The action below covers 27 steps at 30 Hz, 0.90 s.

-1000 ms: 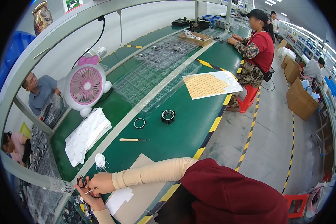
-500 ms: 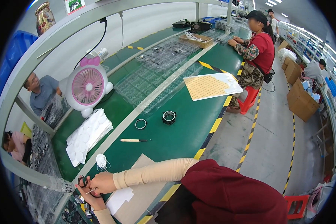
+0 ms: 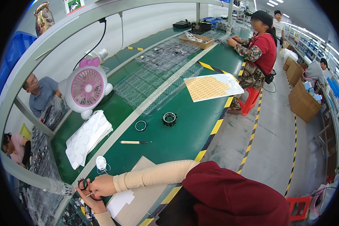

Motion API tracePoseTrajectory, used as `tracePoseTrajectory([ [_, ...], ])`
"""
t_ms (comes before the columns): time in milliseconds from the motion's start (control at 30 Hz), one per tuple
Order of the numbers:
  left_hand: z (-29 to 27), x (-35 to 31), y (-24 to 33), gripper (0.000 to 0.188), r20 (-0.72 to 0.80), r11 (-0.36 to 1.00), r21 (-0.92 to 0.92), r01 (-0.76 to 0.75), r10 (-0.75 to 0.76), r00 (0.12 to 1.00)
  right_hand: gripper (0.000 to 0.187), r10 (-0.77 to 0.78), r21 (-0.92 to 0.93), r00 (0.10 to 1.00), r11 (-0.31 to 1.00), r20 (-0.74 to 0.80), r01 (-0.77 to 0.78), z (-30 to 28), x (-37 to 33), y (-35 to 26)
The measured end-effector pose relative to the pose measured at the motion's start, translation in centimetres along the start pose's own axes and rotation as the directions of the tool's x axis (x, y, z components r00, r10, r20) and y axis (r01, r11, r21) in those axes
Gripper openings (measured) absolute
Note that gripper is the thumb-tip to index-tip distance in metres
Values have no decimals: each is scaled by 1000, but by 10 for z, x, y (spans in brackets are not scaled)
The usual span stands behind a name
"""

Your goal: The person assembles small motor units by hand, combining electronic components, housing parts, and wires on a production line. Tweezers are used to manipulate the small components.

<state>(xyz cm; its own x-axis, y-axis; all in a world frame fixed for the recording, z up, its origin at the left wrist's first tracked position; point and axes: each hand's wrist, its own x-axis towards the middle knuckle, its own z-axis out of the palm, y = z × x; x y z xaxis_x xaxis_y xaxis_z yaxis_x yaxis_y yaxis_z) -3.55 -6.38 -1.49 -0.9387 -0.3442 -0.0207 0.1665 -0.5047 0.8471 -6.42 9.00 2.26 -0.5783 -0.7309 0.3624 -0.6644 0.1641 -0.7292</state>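
Observation:
At the lower left, close to the frame post, my two hands work together. My left hand (image 3: 95, 204) holds a black ring-shaped part (image 3: 82, 183), its thumb or a finger stretched along the side. Over that part lies my right hand (image 3: 103, 185), closed on a thin pale stick (image 3: 92, 193) that points into the left palm. The right hand covers much of the black part. Up the table lie a thin ring (image 3: 140, 125), a black notched ring with a silver rim (image 3: 169, 119) and a wooden-handled pen-like tool (image 3: 134, 142).
A white thread bundle (image 3: 101, 163) lies near my hands. White sheets with round stickers (image 3: 87, 140) and a pink-and-white fan (image 3: 87, 87) stand beyond the metal rail. Brown cardboard (image 3: 142, 196) lies under my right forearm. A co-worker (image 3: 263, 49) sits at the far right.
My hands stay in nearly the same place, with the thin stick shifted slightly. The view has moved a little. A standing person in the background has come closer.

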Motion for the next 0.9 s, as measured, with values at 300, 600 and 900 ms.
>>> tracePoseTrajectory([
  [300,0,0,0,47,-5,999,-12,33,-33,999,15,4,-6,1000,1000,5,-4,1,0,1],
  [600,-6,3,-1,41,-1,1000,-26,2,-2,1000,15,5,-18,1000,1000,9,-5,1,0,-1],
  [900,-6,1,1,40,50,998,-42,39,-36,998,14,6,-5,1000,1000,0,-6,1,-1,0],
])
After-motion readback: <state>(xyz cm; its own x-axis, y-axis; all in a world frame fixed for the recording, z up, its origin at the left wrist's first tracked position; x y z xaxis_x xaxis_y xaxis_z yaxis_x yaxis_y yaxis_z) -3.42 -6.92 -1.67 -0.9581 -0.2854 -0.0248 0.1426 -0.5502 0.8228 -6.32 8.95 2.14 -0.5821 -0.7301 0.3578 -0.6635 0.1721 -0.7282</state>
